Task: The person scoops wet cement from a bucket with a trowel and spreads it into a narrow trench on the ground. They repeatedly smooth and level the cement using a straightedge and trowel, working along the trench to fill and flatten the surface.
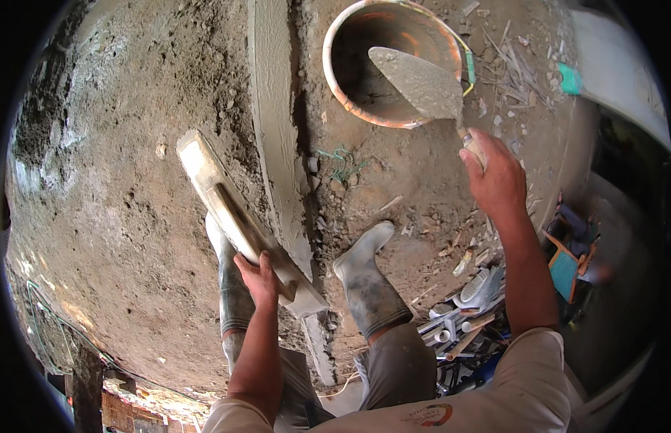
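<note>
My right hand (498, 173) is closed round the handle of a pointed trowel (420, 82). Its blade, coated in grey mortar, reaches over the rim of a round bucket (334, 78) with wet mortar smeared inside. In my left hand (259, 278) is the grip of a long plastering float (218, 189), held slantwise above my left boot and a raised strip of smooth grey mortar (272, 108). The float's underside is hidden from view.
My rubber boots (363, 270) stand on either side of the strip. Pipe offcuts and scraps (471, 317) pile up at lower right. Tangled green string (342, 164) lies near the bucket. A pale panel (624, 72) leans at upper right, and rough soil (126, 216) spreads across the left.
</note>
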A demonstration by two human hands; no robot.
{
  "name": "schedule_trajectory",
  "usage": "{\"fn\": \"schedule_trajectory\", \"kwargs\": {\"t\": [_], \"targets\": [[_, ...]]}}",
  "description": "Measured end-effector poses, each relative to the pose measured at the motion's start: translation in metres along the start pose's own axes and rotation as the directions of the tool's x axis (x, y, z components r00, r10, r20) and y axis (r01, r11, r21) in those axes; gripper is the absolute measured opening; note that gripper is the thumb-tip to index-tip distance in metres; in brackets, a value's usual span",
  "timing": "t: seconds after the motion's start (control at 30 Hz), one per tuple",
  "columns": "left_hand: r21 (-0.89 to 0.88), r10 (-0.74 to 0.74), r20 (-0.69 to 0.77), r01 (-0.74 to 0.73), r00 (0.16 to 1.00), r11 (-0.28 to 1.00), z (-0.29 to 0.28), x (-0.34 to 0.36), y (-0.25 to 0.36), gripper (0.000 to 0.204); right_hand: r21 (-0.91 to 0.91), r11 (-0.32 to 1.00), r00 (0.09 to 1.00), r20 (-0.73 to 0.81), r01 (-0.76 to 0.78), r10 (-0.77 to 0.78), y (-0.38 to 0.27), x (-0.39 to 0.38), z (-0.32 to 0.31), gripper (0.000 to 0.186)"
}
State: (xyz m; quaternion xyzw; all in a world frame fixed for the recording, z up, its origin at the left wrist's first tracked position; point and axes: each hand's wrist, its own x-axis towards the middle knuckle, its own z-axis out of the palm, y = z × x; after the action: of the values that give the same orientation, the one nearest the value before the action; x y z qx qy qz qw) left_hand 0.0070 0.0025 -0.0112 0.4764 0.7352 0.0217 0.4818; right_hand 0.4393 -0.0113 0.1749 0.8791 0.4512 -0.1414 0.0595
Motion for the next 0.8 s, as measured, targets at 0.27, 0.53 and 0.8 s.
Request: {"fn": "schedule_trajectory", "kwargs": {"t": [0.27,0.53,0.8], "targets": [[-0.008,0.012,0.03,-0.012,0.999,1.0,0.0,0.001,0.008,0.045,-0.128,0.966,0.883,0.393,-0.223,0.256,-0.008,0.124,0.069,0.037],[-0.014,-0.007,0.036,0.007,0.999,1.0,-0.007,-0.003,0.001,0.046,0.066,0.957,0.886,0.401,-0.283,0.234,-0.027,0.095,0.088,0.041],[-0.016,0.009,0.05,-0.008,0.999,1.0,-0.004,-0.001,-0.002,0.047,0.086,0.95,0.906,0.339,-0.299,0.254,-0.041,0.091,0.088,0.042]]}}
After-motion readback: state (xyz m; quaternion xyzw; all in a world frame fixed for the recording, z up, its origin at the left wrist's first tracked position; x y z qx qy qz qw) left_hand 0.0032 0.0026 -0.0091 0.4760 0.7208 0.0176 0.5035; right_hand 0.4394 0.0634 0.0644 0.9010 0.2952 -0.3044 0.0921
